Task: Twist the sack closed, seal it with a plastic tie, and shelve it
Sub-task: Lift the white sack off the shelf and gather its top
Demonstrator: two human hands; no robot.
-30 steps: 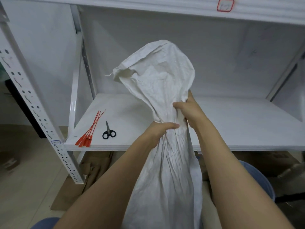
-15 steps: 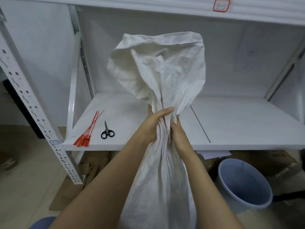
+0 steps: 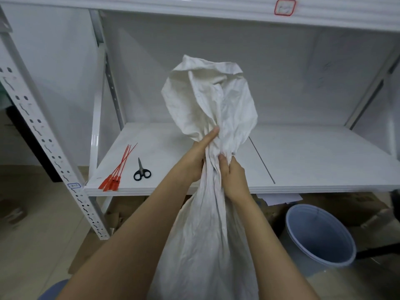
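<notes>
The white sack [image 3: 207, 217] stands upright in front of the shelf [image 3: 313, 161], its gathered neck level with the shelf's front edge and its loose, crumpled mouth billowing above toward 12 o'clock. The left hand [image 3: 194, 161] wraps the neck from 9 o'clock, thumb laid up along the fabric, its grip pressed tight around the bunched cloth. The right hand [image 3: 232, 178] clamps the neck just below from 3 o'clock, fingers curled into the folds, so both hands touch the sack and sit close together. On the shelf at 9 o'clock of the sack lie black-handled scissors [image 3: 141, 171], and just beyond them a bundle of red plastic ties [image 3: 118, 173] near the front corner, well apart from the hands. A perforated white upright [image 3: 45, 146] slants down at the far left, carrying a small blue-outlined label [image 3: 74, 185] whose writing is too small to read. A red-outlined label [image 3: 284, 6] on the upper beam is equally unreadable. At 4 o'clock a blue-grey bucket [image 3: 320, 237] stands on the floor beside flattened cardboard [image 3: 86, 250].
</notes>
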